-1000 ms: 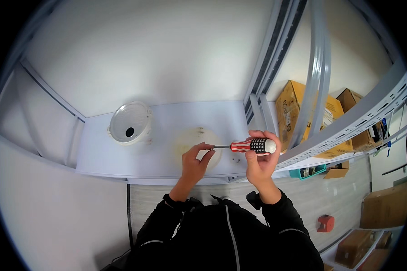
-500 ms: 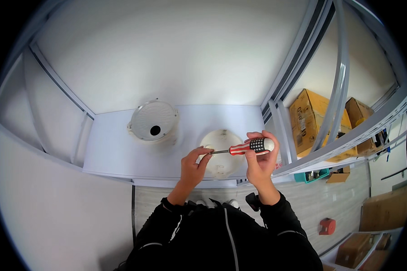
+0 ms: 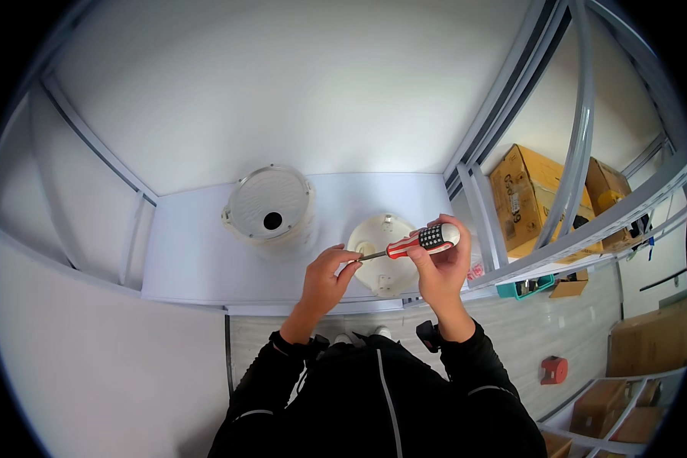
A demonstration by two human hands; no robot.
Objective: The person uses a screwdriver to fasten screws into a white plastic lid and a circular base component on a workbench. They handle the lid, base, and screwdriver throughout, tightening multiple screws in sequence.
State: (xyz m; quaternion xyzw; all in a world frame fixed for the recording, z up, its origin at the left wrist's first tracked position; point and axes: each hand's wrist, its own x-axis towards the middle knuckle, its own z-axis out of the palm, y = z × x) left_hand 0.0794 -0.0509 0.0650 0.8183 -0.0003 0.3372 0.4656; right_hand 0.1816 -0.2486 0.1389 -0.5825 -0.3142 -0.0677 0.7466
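My right hand (image 3: 441, 278) is wrapped round the handle of a screwdriver (image 3: 427, 241), which is red and white with a dark patch of white dots. Its metal shaft points left. The thumb and forefinger of my left hand (image 3: 326, 278) pinch the shaft's tip; whether a small part sits there too is hidden. Below the screwdriver lies a round white plastic cover (image 3: 389, 278) with small fittings at its rim, partly behind my hands. To the left stands a round white tub-like housing (image 3: 263, 195) with a greyish inner face and a black round hole.
Both round parts rest on a white bench (image 3: 191, 252) with a wall behind it. Metal frame posts (image 3: 485, 214) rise on the right. Beyond them are cardboard boxes (image 3: 538, 195), a teal bin (image 3: 525, 287) and a red stool (image 3: 554, 370) on the floor.
The screwdriver's handle has tilted up slightly, and its tip stays between my left fingers. The view has shifted a little, so the housing and cover appear farther right.
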